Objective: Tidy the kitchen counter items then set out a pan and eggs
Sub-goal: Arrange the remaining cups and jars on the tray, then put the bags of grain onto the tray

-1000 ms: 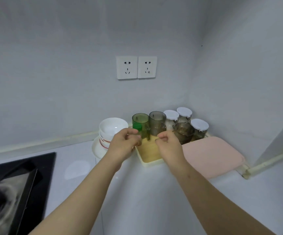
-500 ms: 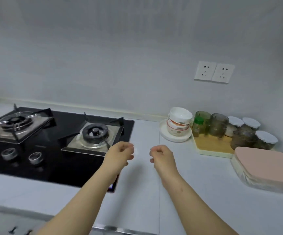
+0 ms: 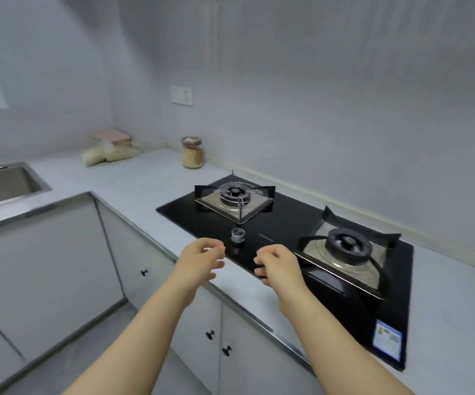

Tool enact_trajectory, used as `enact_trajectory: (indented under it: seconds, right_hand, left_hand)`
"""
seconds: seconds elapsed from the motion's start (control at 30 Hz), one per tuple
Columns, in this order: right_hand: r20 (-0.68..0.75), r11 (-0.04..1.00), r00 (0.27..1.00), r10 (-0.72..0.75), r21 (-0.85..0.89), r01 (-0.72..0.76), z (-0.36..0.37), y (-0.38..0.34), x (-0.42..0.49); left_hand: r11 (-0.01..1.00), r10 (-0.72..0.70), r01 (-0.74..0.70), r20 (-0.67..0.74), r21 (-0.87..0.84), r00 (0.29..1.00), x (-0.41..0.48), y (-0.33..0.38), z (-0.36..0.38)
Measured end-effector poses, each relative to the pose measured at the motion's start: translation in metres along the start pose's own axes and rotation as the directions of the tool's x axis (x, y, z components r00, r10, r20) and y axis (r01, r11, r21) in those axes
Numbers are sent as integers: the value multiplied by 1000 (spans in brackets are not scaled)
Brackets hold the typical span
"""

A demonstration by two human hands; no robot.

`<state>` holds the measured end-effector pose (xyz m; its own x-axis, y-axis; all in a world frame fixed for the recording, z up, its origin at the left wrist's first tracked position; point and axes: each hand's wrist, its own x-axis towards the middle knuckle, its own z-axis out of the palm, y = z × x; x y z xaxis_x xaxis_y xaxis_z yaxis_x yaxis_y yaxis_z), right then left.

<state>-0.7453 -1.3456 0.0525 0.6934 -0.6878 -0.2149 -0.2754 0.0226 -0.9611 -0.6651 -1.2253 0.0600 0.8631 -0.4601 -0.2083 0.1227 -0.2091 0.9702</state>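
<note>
- The glass jar [image 3: 192,152] stands upright on the far stretch of the counter [image 3: 150,181], close to the back wall. It is round and clear and holds something pale with reddish flecks. Its top is too blurred to make out.
- Further left, in the corner, two soft pale packets [image 3: 108,155] lie flat on the counter and touch each other. A low box with a pink lid [image 3: 112,137] sits just behind them, against the wall.
- The black glass hob [image 3: 284,223] is set into the counter to the right of the jar, well apart from it. It has two steel burners, the far burner [image 3: 235,195] and the near burner [image 3: 347,248], neither with anything on its grate.
- A small silver knob [image 3: 238,235] stands on the glass in front of the far burner, and a blue sticker [image 3: 387,340] lies at the hob's near corner.
- The left hand [image 3: 202,262] hangs above the counter's front edge, just short of the knob. Its fingers are loosely curled and it grips nothing.
- The right hand [image 3: 277,266] hovers over the hob's front edge beside the near burner, and it too is loosely curled with nothing in it. The two hands are near each other but apart.
- A steel sink [image 3: 5,182] lies at far left, with white cupboard doors [image 3: 45,266] with dark knobs below the counter and a wall socket [image 3: 181,95] above the jar.
</note>
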Motion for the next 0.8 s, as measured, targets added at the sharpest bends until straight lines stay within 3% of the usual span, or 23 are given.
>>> enact_trajectory:
  seconds: [0.33, 0.53, 0.8]
  right_hand:
    - [195, 999, 981, -7, 40, -1, 265, -62, 66]
    - [210, 1000, 978, 15, 6, -16, 340, -91, 134]
    - [293, 1000, 956, -8, 5, 7, 447, -133, 292]
  left_hand:
    - [1000, -29, 29, -193, -4, 981, 125, -4, -241]
    - [998, -49, 40, -180, -52, 982, 207, 9, -295]
    - [998, -53, 40, -261, -55, 964, 368, 27, -351]
